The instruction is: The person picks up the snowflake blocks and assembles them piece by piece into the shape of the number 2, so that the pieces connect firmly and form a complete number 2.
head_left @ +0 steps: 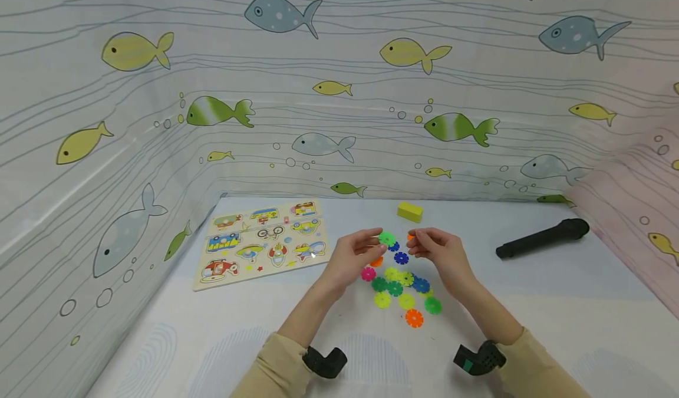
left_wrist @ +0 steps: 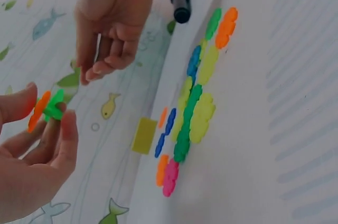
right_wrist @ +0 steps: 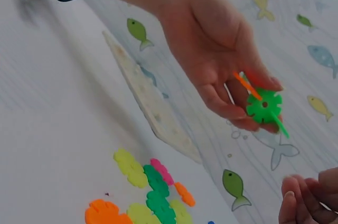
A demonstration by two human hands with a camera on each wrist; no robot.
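My left hand pinches a small joined piece of notched, flower-shaped plastic discs between thumb and fingers. In the right wrist view, a green disc faces the camera, with an orange disc set edge-on against it. The right hand hovers beside it, fingers loosely bent and nothing visible between them. Below both hands lies a loose spread of discs on the table, among them a dark blue disc, a pink disc, a yellow disc and, nearest me, an orange disc.
To the left lies a wooden picture puzzle board with vehicles on it. A yellow block sits behind the hands, and a black cylindrical object lies at the right. Fish-printed sheeting rises behind the table.
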